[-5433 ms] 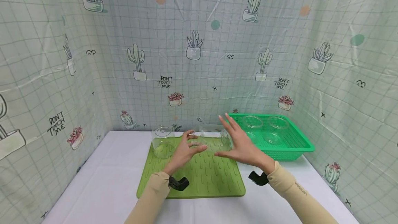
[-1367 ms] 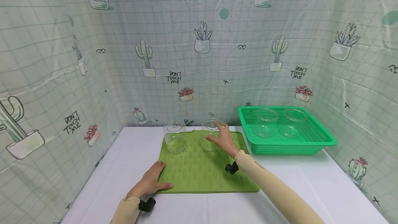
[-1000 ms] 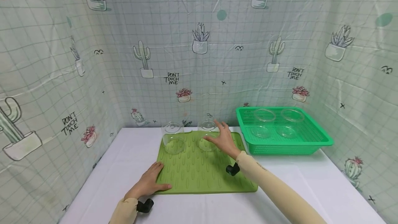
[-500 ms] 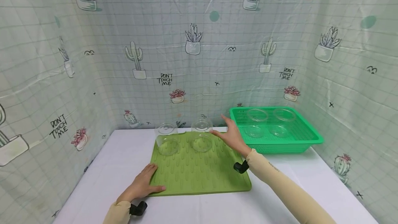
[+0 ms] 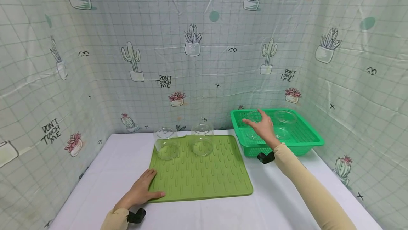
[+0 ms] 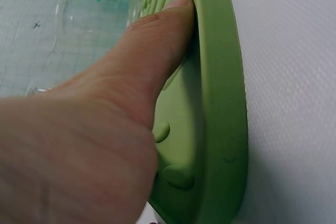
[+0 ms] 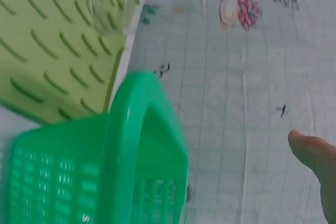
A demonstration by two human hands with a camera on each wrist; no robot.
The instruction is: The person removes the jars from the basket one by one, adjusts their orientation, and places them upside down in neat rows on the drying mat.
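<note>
Much mat (image 5: 204, 177) separates left hand (image 5: 141, 189) at edge from right hand (image 5: 263, 127) over basket (image 5: 301, 145).

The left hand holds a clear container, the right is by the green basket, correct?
The left hand holds nothing: the head view shows it resting on the near left corner of the green mat. The right hand is by the green basket.

Left hand (image 5: 140, 189) on the olive-green ridged mat (image 5: 204, 177), two clear cylindrical jars (image 5: 202, 141) standing there, right hand (image 5: 263, 125) over the bright-green plastic basket (image 5: 298, 149)
</note>
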